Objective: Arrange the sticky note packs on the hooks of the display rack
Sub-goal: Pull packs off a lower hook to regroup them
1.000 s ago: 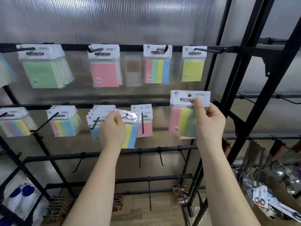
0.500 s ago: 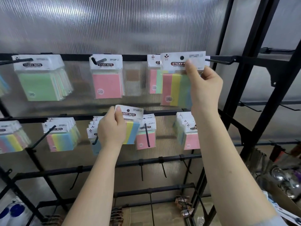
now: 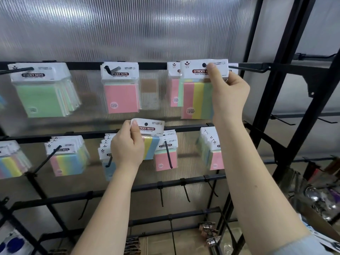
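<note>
Left hand (image 3: 127, 148) pinches a striped pack (image 3: 151, 138) by its header, in front of the middle rail (image 3: 187, 128). Right hand (image 3: 228, 92) grips another striped pack (image 3: 197, 96) up at the top rail (image 3: 152, 65), its hole at a hook tip. Behind hang a pink pack (image 3: 120, 95) and green packs (image 3: 42, 96).

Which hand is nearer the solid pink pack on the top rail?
Left. The left hand sits just below the solid pink pack; the right hand is well off to its right.
</note>
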{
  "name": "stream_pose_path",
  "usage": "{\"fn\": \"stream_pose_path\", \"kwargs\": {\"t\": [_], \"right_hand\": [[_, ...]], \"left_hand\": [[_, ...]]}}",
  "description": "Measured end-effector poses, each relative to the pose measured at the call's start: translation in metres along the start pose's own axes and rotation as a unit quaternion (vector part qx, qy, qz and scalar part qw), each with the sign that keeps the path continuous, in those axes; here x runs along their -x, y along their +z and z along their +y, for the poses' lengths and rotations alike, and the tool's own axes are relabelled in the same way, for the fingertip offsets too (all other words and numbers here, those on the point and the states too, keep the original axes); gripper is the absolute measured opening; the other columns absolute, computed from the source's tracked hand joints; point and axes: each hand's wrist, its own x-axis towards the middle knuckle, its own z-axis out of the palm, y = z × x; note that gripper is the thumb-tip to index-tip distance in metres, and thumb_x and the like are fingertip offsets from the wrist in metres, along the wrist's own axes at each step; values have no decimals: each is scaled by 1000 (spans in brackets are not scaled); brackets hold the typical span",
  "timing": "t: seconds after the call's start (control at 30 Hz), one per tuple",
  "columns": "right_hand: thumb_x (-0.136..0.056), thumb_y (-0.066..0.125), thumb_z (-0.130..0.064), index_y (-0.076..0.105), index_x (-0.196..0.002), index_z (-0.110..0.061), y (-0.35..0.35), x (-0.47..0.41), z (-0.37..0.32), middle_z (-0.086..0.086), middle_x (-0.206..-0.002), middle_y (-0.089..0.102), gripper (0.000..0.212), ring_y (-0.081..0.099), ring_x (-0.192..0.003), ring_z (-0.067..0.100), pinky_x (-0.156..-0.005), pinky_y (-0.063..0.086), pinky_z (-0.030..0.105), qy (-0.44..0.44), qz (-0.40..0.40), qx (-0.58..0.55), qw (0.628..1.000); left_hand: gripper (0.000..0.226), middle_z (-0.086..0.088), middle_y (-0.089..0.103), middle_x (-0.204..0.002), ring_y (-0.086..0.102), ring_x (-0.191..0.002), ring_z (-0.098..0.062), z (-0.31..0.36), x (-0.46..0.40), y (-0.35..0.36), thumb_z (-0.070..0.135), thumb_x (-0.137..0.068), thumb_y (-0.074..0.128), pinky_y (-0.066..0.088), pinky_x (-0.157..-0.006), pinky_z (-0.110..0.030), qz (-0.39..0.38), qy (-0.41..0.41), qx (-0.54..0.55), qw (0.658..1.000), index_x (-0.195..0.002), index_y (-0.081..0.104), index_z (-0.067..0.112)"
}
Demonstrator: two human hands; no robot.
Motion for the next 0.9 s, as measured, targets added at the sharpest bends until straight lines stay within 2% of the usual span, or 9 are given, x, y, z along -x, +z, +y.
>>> {"fn": "stream_pose_path", "kwargs": {"t": [0.2, 0.3, 0.43, 0.5, 0.6, 0.7, 0.8, 0.87, 0.9], "right_hand": [[-72, 72, -44, 52, -76, 14, -4, -5, 9, 6, -73, 39, 61, 34, -68, 19, -65, 29, 33, 10, -7, 15, 1000], [-77, 71, -38, 43, -64, 6, -2, -6, 13, 8, -67, 31, 54, 28, -65, 20, -62, 25, 32, 15, -9, 40, 999], [-80, 69, -44, 54, -74, 9, 4, -14, 27, 9, -68, 35, 55, 30, -64, 20, -61, 27, 32, 22, -20, 60, 998], [-83, 68, -43, 48, -67, 1, 9, -22, 32, 10, -67, 28, 51, 25, -62, 20, -57, 21, 30, 30, -28, 87, 995], [-87, 67, -31, 26, -57, -19, 17, -34, 37, -4, -56, 20, 52, 17, -51, 11, -48, 13, 26, 43, -34, 121, 991], [-85, 70, -28, 33, -57, -21, 23, -42, 42, -6, -54, 28, 47, 24, -51, 10, -48, 20, 23, 62, -47, 129, 989], [-85, 71, -26, 42, -70, -24, 26, -47, 47, -11, -65, 45, 32, 43, -57, 2, -47, 30, 10, 85, -51, 143, 985], [-83, 73, -30, 51, -90, -21, 30, -51, 52, -9, -81, 54, 25, 54, -75, 6, -60, 38, 13, 87, -39, 153, 984], [-82, 74, -32, 54, -102, -18, 31, -53, 55, -7, -90, 56, 31, 55, -85, 8, -68, 39, 16, 87, -29, 158, 983]], "left_hand": [[38, 12, 32, -52, 31, -46, -7, -3, 1, -1, 37, -96, 27, 22, -45, -25, 3, -3, 8, 1000, -65, 33, 15], [39, 12, 34, -52, 33, -46, -8, -4, 2, -2, 38, -96, 27, 22, -45, -24, 4, -4, 5, 1000, -66, 35, 15], [37, 13, 34, -51, 32, -46, -5, -3, 2, -5, 34, -98, 31, 20, -45, -23, 10, -10, -2, 1000, -66, 35, 15], [35, 13, 32, -51, 30, -46, -5, -2, 1, -7, 27, -98, 34, 18, -46, -22, 13, -15, -7, 1000, -65, 34, 16], [36, 13, 30, -50, 29, -46, -5, 1, 0, -10, 26, -97, 34, 17, -46, -24, 14, -27, -10, 999, -61, 27, 24], [37, 13, 30, -49, 29, -45, -5, 3, -1, -11, 26, -96, 34, 17, -46, -24, 15, -27, -11, 999, -60, 26, 26], [35, 14, 31, -49, 30, -44, -3, 3, -2, -12, 26, -96, 34, 17, -46, -21, 15, -25, -16, 999, -63, 33, 15], [35, 15, 31, -49, 30, -44, -3, 3, -3, -13, 26, -96, 34, 17, -46, -19, 16, -20, -17, 1000, -63, 33, 17], [35, 14, 31, -49, 30, -44, -4, 3, -3, -13, 26, -96, 34, 17, -46, -20, 15, -18, -16, 1000, -62, 31, 20]]}}
